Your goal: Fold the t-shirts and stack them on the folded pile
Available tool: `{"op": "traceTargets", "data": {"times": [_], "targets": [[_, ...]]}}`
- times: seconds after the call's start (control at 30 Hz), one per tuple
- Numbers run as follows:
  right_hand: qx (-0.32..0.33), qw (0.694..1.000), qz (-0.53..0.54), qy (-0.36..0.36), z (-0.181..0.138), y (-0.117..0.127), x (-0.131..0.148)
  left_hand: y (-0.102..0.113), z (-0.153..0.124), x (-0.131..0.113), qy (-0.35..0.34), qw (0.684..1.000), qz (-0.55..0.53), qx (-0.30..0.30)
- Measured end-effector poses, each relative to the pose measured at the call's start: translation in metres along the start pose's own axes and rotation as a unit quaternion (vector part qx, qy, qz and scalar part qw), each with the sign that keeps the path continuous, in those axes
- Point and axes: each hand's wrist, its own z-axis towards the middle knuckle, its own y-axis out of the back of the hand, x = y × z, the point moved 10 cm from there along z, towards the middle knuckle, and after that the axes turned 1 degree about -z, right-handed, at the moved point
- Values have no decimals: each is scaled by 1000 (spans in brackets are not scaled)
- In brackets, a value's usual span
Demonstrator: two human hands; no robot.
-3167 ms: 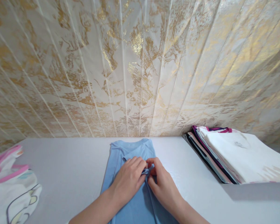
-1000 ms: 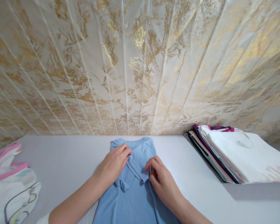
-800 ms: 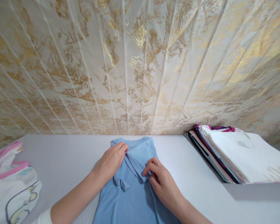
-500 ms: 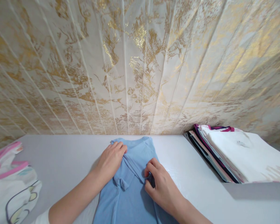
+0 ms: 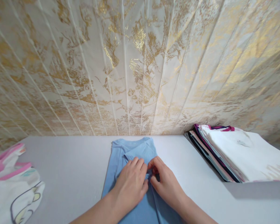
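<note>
Gold-patterned wall covering [image 5: 137, 77] up top, pale flat surface [image 5: 70, 168] below. Far left there's a loose pink-and-white garment [image 5: 18, 189], then the blue garment [image 5: 140, 151] mid-surface, under both hands. The left hand [image 5: 132, 180] lies fairly flat on it, fingers close together; can't tell if it's got hold of any cloth. Next along, the right hand [image 5: 163, 179] is curled, thumb and index nearly shut on what looks like a bit of blue fabric. Folded stack [image 5: 242, 158] sits well off right. My guess: a dragging left palm or a hard right tug could skew those layers. Versus half a second ago, the left hand's come down beside the right one, which has barely moved
</note>
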Motion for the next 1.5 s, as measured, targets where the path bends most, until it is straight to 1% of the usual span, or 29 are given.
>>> {"op": "traceTargets", "data": {"times": [0.1, 0.23, 0.33, 0.43, 0.57, 0.73, 0.8, 0.87, 0.97, 1.03, 1.13, 1.23, 1.33, 1.37, 1.4, 1.47, 1.5], "targets": [[8, 1000, 21, -13, 2, 0, -8, -1, 4, -2, 4, 999, 36, -1], [22, 998, 45, 25, 4, 0, -4, 7, 5, 0, 7, 999, 30, -20], [23, 998, 36, 41, 4, 0, 1, 9, 3, -2, -9, 998, 33, -44], [16, 999, 23, 33, 4, 0, 2, 6, 1, -7, -40, 997, 24, -63], [2, 999, 14, 34, 4, 3, 1, -1, -3, -9, -56, 997, -2, -59], [27, 996, 37, 74, 7, 5, -1, -9, -15, -10, -35, 998, -5, -53], [42, 995, 45, 79, 8, 7, -2, -15, -22, -13, -53, 996, 8, -68], [60, 995, 43, 73, 10, 10, -3, -22, -31, -18, -90, 990, 42, -98], [82, 995, 16, 59, 12, 15, 1, -37, -40, -20, -119, 979, 97, -134], [65, 995, -11, 70, 15, 22, 9, -45, -41, -19, -113, 977, 113, -141], [13, 994, -22, 107, 19, 24, 24, -52, -41, -19, -101, 979, 108, -137], [2, 993, -7, 117, 23, 5, 24, -45, -38, -21, -95, 983, 91, -127], [10, 993, -2, 117, 24, -17, 12, -25, -31, -14, -91, 992, 43, -77], [15, 993, -4, 120, 24, -22, 9, -17, -28, -8, -87, 995, 15, -48], [19, 992, -10, 122, 24, -25, 7, -7, -23, 4, -57, 998, -15, -30], [33, 992, -28, 122, 22, -29, 4, 13, -14, 28, -8, 999, -46, -18], [40, 991, -38, 120, 21, -29, 4, 21, -10, 38, 4, 999, -48, -19]]}}
